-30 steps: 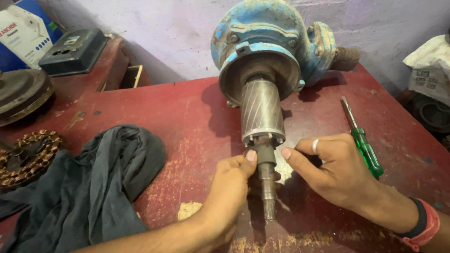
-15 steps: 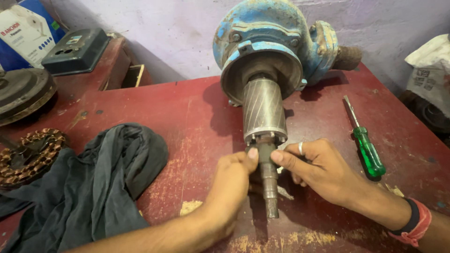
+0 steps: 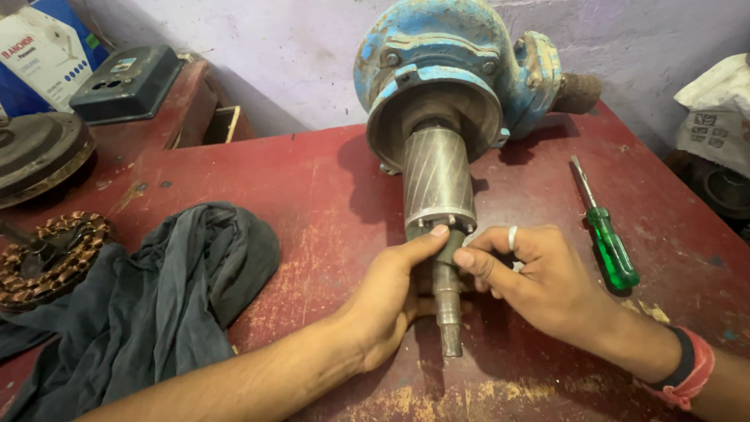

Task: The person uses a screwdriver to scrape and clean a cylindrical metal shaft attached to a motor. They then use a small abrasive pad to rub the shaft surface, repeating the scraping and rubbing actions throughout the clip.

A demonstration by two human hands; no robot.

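A blue pump housing [image 3: 453,70] lies on its side on a worn red table [image 3: 297,195]. A ribbed grey rotor [image 3: 437,180] sticks out of it toward me and ends in a thin steel shaft [image 3: 448,312]. My left hand [image 3: 387,301] grips the shaft from the left, thumb pressed just under the rotor's end. My right hand [image 3: 543,285], with a ring on one finger, pinches the same spot on the shaft from the right. Both hands touch the shaft just below the rotor.
A green-handled screwdriver [image 3: 605,234] lies right of my right hand. A dark cloth [image 3: 156,305] is heaped at the left, beside a copper-wound stator [image 3: 47,254]. A dark round cover [image 3: 35,156], a grey box [image 3: 129,82] and a wall stand behind.
Both hands have slid up the shaft toward the rotor's end. My right hand has closed in from the right until its fingers meet the shaft opposite my left thumb.
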